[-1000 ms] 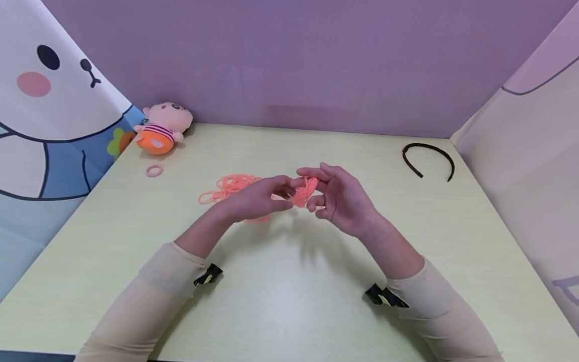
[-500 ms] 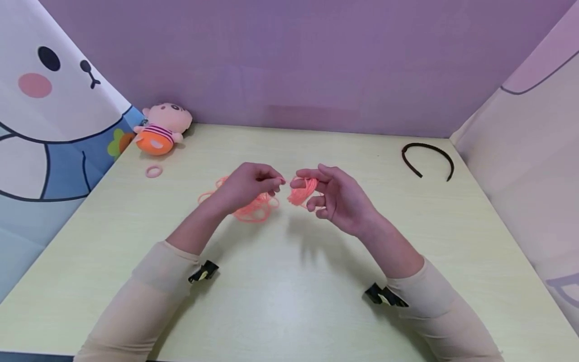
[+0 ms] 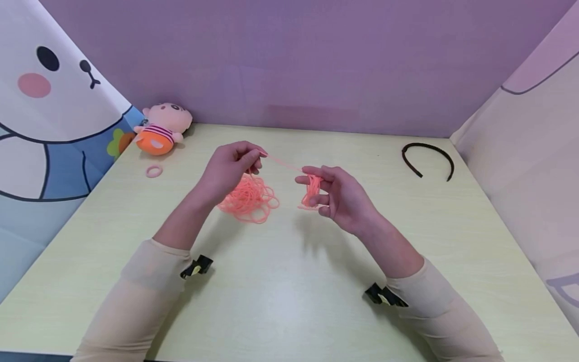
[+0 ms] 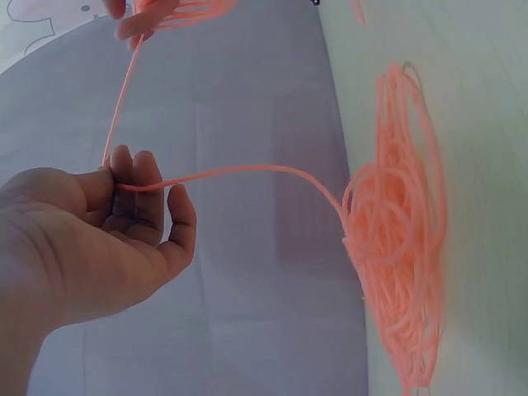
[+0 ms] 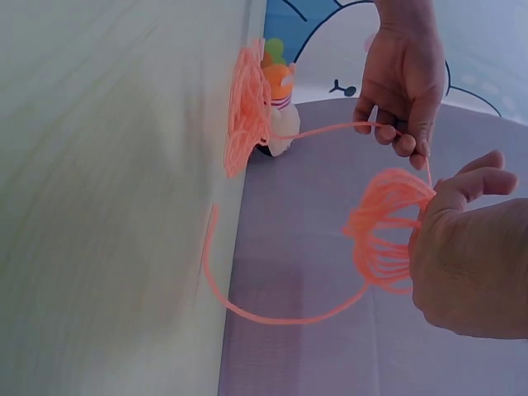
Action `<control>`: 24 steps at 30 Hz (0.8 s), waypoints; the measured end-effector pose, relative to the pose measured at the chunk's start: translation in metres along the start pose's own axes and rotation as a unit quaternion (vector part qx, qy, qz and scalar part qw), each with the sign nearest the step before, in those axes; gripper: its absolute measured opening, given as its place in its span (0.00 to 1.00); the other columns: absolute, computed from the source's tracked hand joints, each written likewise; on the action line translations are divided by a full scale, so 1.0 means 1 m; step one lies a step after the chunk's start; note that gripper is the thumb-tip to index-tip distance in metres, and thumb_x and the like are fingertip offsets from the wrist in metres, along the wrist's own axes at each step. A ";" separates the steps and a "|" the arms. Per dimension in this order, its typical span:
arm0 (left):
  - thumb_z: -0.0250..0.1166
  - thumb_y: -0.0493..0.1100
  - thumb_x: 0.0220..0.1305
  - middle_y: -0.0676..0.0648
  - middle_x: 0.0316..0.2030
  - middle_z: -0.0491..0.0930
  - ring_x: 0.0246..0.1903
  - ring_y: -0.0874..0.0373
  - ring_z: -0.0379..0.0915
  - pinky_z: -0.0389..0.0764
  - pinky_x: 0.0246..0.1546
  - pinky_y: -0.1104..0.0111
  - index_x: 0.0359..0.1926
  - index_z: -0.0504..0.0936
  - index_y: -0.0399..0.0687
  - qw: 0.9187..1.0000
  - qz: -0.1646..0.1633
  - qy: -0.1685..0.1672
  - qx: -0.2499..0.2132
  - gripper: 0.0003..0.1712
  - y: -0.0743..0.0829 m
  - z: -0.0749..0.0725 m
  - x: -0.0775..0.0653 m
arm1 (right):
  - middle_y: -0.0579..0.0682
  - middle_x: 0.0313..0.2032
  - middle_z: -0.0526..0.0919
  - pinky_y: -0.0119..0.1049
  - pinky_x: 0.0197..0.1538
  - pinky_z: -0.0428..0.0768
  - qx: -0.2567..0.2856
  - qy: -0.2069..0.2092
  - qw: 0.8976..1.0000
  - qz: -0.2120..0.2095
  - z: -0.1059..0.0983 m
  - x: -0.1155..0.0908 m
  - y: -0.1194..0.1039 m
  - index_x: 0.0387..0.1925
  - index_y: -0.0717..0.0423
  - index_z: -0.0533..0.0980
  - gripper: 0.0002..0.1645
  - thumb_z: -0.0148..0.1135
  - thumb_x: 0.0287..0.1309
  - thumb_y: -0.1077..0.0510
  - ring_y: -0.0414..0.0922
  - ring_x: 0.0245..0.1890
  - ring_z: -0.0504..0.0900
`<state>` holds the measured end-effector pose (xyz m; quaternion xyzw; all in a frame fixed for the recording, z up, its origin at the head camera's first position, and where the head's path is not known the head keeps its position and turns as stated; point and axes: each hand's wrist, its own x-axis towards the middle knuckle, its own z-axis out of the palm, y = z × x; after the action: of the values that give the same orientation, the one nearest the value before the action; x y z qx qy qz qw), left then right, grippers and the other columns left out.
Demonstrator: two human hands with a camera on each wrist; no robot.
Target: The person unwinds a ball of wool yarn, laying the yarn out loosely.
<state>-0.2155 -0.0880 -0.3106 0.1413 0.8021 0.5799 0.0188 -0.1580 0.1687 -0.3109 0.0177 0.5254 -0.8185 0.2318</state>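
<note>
My left hand point(image 3: 228, 171) pinches a strand of coral-pink yarn between thumb and fingertips, raised above the table. From that pinch one length point(image 4: 247, 168) curves down to a loose, tangled yarn pile point(image 3: 248, 198) on the table. Another stretch point(image 3: 284, 162) runs taut across to my right hand point(image 3: 347, 202). Several loops of yarn point(image 5: 384, 231) are wound round the right hand's spread, slightly bent fingers, held clear of the table. A loose tail point(image 5: 280, 320) droops from those loops towards the tabletop in the right wrist view.
A plush doll point(image 3: 164, 129) in orange and stripes lies at the back left corner, with a small pink ring point(image 3: 154, 171) in front of it. A black headband point(image 3: 425, 146) lies at the back right. Purple fabric point(image 3: 289, 65) rises behind the table point(image 3: 289, 301).
The left hand has drawn away from the right, up and to the left, pulling the strand taut and uncovering more of the pile. The right hand stays nearly in place with its loops.
</note>
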 end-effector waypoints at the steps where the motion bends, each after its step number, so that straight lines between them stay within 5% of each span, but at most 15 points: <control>1: 0.57 0.42 0.77 0.38 0.36 0.79 0.36 0.50 0.77 0.80 0.40 0.65 0.49 0.84 0.41 1.000 0.002 0.005 -0.005 0.12 0.000 -0.002 0.000 | 0.53 0.57 0.80 0.26 0.21 0.71 0.006 0.007 1.000 -0.003 0.000 0.000 0.000 0.70 0.58 0.68 0.28 0.40 0.78 0.50 0.42 0.23 0.82; 8: 0.56 0.43 0.78 0.45 0.33 0.78 0.35 0.50 0.76 0.79 0.40 0.67 0.50 0.82 0.37 0.999 -0.003 0.043 -0.034 0.14 0.002 -0.013 0.000 | 0.52 0.58 0.80 0.26 0.20 0.70 0.038 0.040 0.998 -0.018 -0.001 0.002 -0.001 0.63 0.56 0.73 0.24 0.40 0.78 0.51 0.41 0.22 0.82; 24: 0.51 0.47 0.80 0.49 0.34 0.76 0.30 0.57 0.76 0.78 0.35 0.70 0.55 0.79 0.40 0.988 -0.110 0.107 -0.020 0.17 -0.012 -0.041 0.007 | 0.46 0.39 0.84 0.27 0.22 0.67 0.063 0.055 0.996 -0.031 -0.002 0.000 -0.002 0.60 0.56 0.74 0.21 0.44 0.76 0.53 0.42 0.21 0.77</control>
<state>-0.2329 -0.1280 -0.3072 -0.0112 0.7987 0.6016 -0.0003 -0.1594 0.1710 -0.3099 0.0611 0.4849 -0.8547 0.1752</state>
